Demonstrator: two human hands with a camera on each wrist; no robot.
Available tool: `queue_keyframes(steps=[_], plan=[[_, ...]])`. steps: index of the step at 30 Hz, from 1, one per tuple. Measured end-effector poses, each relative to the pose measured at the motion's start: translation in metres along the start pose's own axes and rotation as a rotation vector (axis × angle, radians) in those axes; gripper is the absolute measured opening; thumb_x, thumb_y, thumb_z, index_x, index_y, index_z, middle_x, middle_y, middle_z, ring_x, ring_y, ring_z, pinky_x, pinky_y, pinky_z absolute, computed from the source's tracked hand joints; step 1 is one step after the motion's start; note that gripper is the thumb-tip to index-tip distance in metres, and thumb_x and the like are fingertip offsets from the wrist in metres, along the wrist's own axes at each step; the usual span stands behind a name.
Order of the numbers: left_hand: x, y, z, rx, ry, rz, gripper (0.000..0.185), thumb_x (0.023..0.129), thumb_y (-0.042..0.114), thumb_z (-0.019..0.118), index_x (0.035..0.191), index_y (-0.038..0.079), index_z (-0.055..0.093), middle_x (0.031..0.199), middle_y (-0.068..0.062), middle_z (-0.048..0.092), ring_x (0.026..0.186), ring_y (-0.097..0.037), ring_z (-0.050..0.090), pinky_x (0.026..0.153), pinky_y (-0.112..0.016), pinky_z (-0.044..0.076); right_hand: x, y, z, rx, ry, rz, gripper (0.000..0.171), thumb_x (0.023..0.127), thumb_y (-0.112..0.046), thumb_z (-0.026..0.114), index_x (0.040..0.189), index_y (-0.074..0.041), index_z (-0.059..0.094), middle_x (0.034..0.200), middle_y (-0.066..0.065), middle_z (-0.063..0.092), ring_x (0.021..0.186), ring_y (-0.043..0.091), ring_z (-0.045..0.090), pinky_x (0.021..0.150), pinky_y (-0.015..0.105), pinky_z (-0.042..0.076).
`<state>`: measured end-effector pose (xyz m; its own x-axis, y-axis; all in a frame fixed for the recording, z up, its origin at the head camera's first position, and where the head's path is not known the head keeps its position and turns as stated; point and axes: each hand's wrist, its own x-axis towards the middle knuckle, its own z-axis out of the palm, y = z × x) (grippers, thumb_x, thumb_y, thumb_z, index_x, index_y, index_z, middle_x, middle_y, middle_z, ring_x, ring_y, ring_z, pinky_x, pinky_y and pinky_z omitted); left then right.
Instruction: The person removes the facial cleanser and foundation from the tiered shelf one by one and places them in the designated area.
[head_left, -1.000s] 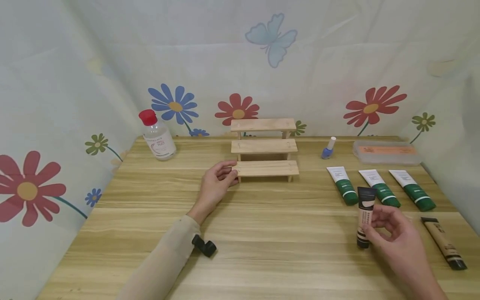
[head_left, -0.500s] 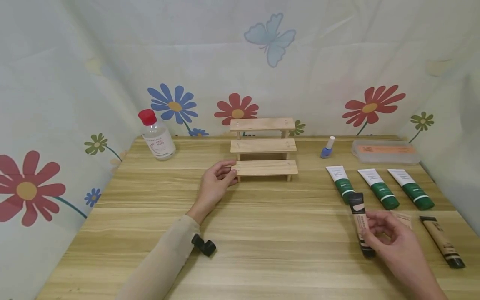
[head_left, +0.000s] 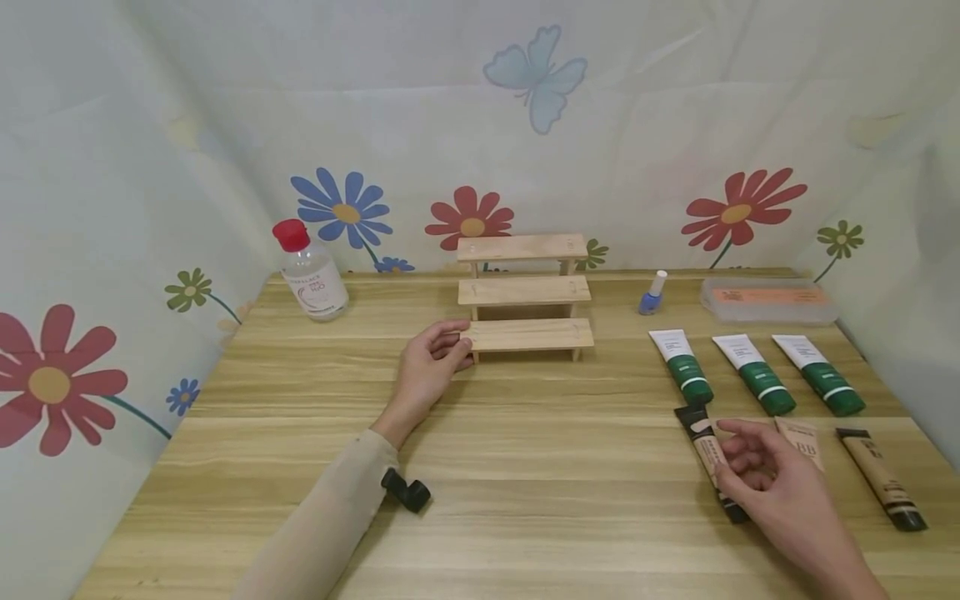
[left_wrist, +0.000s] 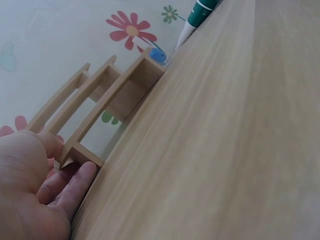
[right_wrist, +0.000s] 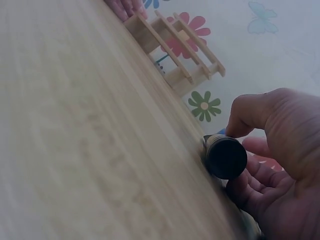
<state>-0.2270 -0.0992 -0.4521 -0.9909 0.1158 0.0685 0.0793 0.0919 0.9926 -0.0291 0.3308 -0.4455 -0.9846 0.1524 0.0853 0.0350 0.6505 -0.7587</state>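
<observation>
My left hand (head_left: 429, 371) grips the left end of the lowest step of a three-tiered wooden display stand (head_left: 528, 335). Thumb and curled fingers meet around that corner in the left wrist view. On the right, my right hand (head_left: 783, 492) pinches a beige cosmetic tube (head_left: 707, 450) with black ends, lying slanted low at the tabletop. Its round black cap (right_wrist: 226, 158) faces the right wrist camera. Partly hidden behind that hand is a beige tube marked BB (head_left: 804, 442). Farther right lies another tan tube (head_left: 883, 479) with a black cap.
Several green-and-white tubes (head_left: 757, 379) lie in a row behind the right hand. Beyond them are a blue nail polish bottle (head_left: 652, 296) and a clear plastic case (head_left: 768, 310). A red-capped clear bottle (head_left: 315, 283) stands back left. Floral curtains border the wooden table (head_left: 525, 500).
My right hand has lowered the beige tube toward the table and tilted it, its upper end swinging left, uncovering the BB tube behind. The left hand stays on the stand.
</observation>
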Motion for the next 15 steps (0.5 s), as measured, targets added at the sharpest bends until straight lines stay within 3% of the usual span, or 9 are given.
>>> queue_keyframes(steps=[9,15], plan=[[-0.0042,0.0005,0.0003,-0.003,-0.001,-0.01,0.03,0.11,0.013,0.073,0.14,0.012,0.075,0.124,-0.019,0.072,0.115,-0.034,0.077,0.094,-0.034,0.072,-0.0035,0.0004,0.0011,-0.031,0.044,-0.021,0.057,0.098,-0.004,0.085,0.149,-0.001,0.06,0.127,0.018,0.067,0.093,-0.003,0.056,0.062,0.016,0.054],[-0.0031,0.0005,0.0003,-0.003,0.0,-0.011,0.03,0.11,0.013,0.074,0.141,0.012,0.075,0.125,-0.019,0.073,0.115,-0.034,0.077,0.094,-0.034,0.072,-0.0032,0.0004,0.001,0.017,0.105,-0.034,0.055,0.099,-0.005,0.084,0.149,-0.002,0.06,0.131,0.012,0.06,0.096,-0.001,0.055,0.062,0.015,0.054]])
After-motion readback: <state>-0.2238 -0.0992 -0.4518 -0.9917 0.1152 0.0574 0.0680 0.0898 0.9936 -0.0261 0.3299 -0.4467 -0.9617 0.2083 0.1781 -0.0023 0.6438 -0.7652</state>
